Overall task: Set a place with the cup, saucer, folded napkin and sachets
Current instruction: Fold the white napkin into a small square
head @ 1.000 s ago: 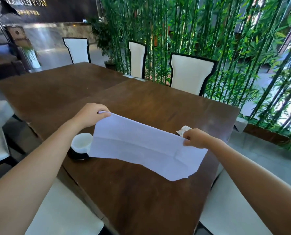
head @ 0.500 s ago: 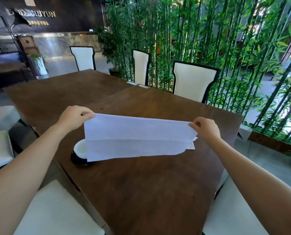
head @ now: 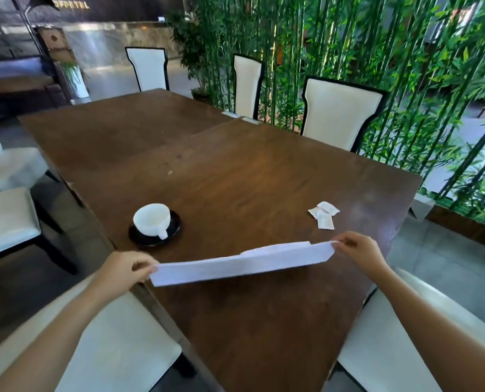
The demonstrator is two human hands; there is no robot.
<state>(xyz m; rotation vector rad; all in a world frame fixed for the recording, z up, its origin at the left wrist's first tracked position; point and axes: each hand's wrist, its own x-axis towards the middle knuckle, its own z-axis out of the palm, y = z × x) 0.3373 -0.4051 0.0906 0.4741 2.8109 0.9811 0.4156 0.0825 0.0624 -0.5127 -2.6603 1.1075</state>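
A white napkin (head: pixel 241 264) is stretched into a long narrow strip just above the brown table (head: pixel 235 176). My left hand (head: pixel 122 274) pinches its left end and my right hand (head: pixel 361 251) pinches its right end. A white cup (head: pixel 151 219) stands on a black saucer (head: pixel 173 236) to the left, beyond my left hand, its handle facing me. A few white sachets (head: pixel 323 215) lie in a small heap on the table beyond my right hand.
White chairs with dark frames stand across the table (head: pixel 340 114) and at its far side (head: pixel 248 83). White seat cushions sit near me on the left (head: pixel 116 352) and right (head: pixel 377 357). A bamboo screen (head: pixel 405 52) lines the right side.
The napkin went from a wide sheet held up in front of the cup to a narrow flat strip drawn toward me. Both hands moved nearer and lower; cup and sachets now show fully.
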